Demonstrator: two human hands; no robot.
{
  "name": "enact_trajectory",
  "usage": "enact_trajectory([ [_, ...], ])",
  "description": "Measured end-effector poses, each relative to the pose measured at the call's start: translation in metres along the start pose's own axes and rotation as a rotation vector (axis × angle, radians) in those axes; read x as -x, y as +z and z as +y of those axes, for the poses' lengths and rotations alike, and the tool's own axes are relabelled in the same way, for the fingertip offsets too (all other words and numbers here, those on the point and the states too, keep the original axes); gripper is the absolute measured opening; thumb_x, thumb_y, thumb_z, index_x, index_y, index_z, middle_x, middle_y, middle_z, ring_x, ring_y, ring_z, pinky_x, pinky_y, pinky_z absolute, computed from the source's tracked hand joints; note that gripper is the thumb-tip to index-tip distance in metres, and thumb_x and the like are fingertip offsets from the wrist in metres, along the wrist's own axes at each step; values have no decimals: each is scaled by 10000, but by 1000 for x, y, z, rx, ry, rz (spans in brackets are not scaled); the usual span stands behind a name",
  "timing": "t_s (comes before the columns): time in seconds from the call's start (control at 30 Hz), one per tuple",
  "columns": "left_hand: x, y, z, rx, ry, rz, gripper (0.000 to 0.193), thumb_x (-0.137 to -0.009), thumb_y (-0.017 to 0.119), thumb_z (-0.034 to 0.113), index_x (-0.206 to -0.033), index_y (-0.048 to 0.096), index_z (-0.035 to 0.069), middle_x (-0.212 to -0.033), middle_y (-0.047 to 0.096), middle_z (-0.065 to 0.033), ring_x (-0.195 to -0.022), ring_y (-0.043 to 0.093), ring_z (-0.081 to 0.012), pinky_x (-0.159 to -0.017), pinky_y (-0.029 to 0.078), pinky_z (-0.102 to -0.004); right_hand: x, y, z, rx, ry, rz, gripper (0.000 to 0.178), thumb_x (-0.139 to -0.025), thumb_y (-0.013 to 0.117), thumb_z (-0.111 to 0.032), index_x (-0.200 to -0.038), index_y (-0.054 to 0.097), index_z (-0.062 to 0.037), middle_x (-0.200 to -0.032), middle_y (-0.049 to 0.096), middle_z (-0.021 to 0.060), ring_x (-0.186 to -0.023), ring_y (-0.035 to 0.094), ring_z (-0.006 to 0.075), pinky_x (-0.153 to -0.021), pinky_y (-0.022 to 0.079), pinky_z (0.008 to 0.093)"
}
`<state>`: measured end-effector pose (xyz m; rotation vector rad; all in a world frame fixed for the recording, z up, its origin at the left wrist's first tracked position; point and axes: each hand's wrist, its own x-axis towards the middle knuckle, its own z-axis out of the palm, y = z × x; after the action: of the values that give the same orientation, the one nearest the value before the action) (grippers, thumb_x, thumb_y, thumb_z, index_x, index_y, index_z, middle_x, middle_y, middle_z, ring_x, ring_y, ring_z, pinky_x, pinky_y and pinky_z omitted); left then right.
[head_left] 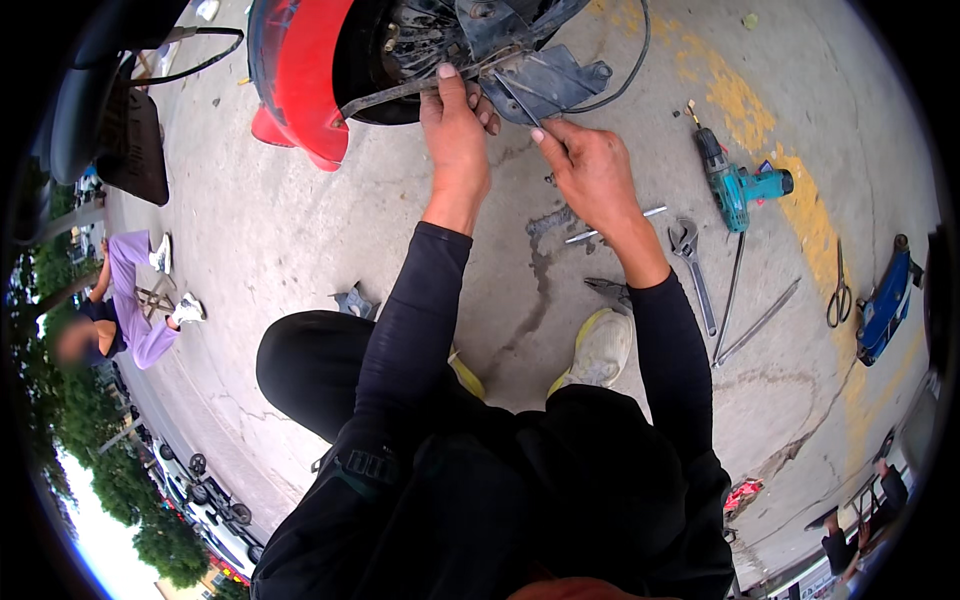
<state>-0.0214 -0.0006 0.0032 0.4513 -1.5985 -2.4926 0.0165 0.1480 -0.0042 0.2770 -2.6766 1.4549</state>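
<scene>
At the top of the head view is a vehicle part with a red fender (pixel 312 70), a dark wheel well and a black bracket plate (pixel 548 82). My left hand (pixel 457 135) is closed around a thin grey metal strut (pixel 390 95) that runs from the fender toward the bracket. Between the thumb and fingers of my right hand (pixel 592 168) is a thin dark rod-shaped tool (pixel 515 97). Its far end reaches the bracket's left side, beside my left fingertips; whether it touches is unclear. The curled fingers partly hide both grips.
On the concrete to my right lie a teal cordless drill (pixel 737 188), an adjustable wrench (pixel 695 275), pliers (pixel 607 290), a flat metal bar (pixel 758 322), scissors (pixel 840 295) and a blue floor jack (pixel 888 305). A person in purple trousers (pixel 132 270) sits at the left.
</scene>
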Motion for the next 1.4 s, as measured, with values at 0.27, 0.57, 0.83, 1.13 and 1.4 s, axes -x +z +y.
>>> enact_trajectory([
  [0.27,-8,-1,-7,-105,80,48,265,-1041,479,345,-932,393,119,-712,397,26,-570,399,-84,-487,372,-274,-11,2,-23,-289,237,-123,224,-917,611,-204,-837,653,1,-742,603,248,-736,597,451,-653,478,454],
  [0.57,-7,2,-13,-42,84,96,257,-1038,490,337,-957,405,108,-724,402,22,-573,408,-80,-493,388,-273,3,22,-18,-66,54,103,268,-946,644,-214,-811,614,15,-606,481,206,-517,394,333,-507,393,374],
  [0.83,-8,2,-10,-50,59,80,267,-1036,495,344,-942,392,116,-713,388,23,-567,405,-79,-485,383,-272,-1,14,-32,289,-90,111,210,-895,642,-162,-736,602,-31,-640,595,152,-590,593,339,-522,460,424],
  [1.13,-9,6,-9,-15,43,96,285,-1029,506,359,-930,395,116,-704,382,26,-559,405,-77,-469,374,-269,-7,13,-22,329,-234,178,212,-869,670,-149,-702,574,-60,-585,560,102,-564,567,294,-490,448,406],
  [1.4,-7,4,-10,-14,59,88,302,-1026,514,376,-922,402,116,-709,378,39,-563,402,-71,-475,373,-264,-9,17,-23,-55,29,122,282,-926,648,-209,-710,575,-43,-543,510,20,-492,507,194,-458,394,334],
])
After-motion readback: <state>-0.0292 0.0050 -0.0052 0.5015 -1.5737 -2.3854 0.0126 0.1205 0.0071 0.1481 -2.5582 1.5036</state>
